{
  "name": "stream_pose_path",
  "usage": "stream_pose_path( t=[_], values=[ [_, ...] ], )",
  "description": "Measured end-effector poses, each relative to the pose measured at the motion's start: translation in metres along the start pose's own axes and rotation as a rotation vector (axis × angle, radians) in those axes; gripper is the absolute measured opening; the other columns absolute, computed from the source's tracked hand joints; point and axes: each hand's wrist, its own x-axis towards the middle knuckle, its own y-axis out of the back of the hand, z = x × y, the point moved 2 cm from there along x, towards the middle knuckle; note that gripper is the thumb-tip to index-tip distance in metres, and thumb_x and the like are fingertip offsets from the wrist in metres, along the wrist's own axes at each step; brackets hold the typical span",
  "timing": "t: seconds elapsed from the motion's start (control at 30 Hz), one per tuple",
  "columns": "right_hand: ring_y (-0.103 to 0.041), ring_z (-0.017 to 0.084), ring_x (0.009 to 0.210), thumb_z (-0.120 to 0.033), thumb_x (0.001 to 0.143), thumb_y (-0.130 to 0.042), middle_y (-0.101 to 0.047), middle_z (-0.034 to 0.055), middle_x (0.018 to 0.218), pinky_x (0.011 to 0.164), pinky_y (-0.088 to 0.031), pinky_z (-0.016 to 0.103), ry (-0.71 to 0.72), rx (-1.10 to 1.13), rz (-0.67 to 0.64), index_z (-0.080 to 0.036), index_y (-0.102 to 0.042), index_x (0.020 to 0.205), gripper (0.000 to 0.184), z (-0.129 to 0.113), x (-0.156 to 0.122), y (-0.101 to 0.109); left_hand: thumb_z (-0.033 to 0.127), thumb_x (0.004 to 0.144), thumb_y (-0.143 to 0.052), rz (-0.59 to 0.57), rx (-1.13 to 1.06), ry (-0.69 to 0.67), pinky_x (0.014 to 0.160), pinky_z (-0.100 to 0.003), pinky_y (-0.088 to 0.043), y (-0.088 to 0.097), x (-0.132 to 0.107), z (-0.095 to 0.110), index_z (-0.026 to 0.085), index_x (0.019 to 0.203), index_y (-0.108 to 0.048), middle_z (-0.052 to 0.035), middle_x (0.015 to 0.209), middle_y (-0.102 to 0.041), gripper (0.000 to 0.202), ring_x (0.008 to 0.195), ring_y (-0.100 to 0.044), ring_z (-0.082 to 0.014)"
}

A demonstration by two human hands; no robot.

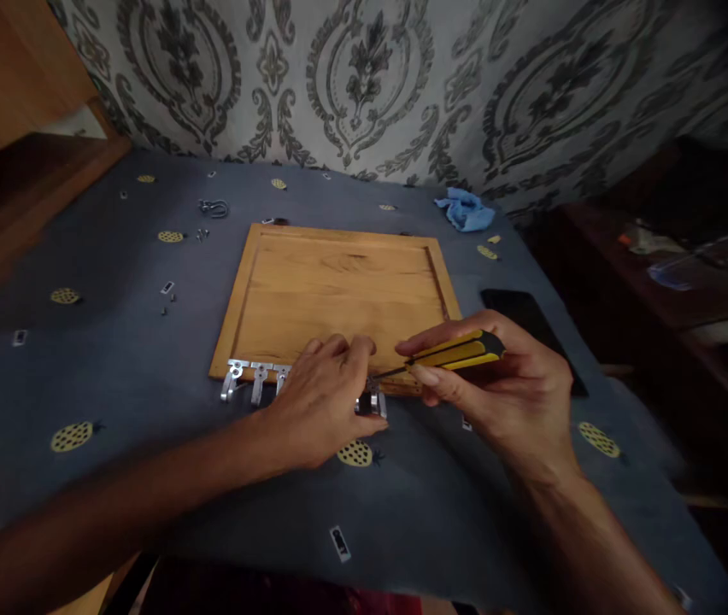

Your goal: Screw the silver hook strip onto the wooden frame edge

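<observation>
A flat wooden board (338,290) lies on a blue-grey cloth with a pineapple print. A row of small metal hooks (255,377) hangs along the board's near edge. My left hand (322,397) rests on that edge, fingers curled down over a metal hook (372,401). My right hand (498,384) grips a yellow and black screwdriver (457,352). Its thin tip points left towards the hook beside my left fingers.
Small metal hooks and screws (167,290) lie scattered on the cloth (114,367) left of the board, with a larger hook (214,207) further back. A crumpled blue rag (465,209) sits at the back right. A black phone (527,320) lies right of the board. Wooden furniture (11,94) stands at left.
</observation>
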Motion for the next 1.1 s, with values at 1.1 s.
stream_pose_path(
  t=[1.1],
  values=[
    [-0.059,0.008,0.044,-0.022,0.073,-0.079,-0.068,-0.0019,0.079,0.038,-0.051,0.02,0.043,0.057,0.139,-0.023,-0.065,0.076,0.014,0.0095,-0.0031,-0.0028,0.037,0.073,-0.076,0.019,0.024,-0.008,0.086,-0.042,-0.044,-0.0034,0.0001,-0.0016,0.018,0.112,-0.043,-0.007,0.103,-0.062,0.055,0.101,-0.057,-0.0277]
  ],
)
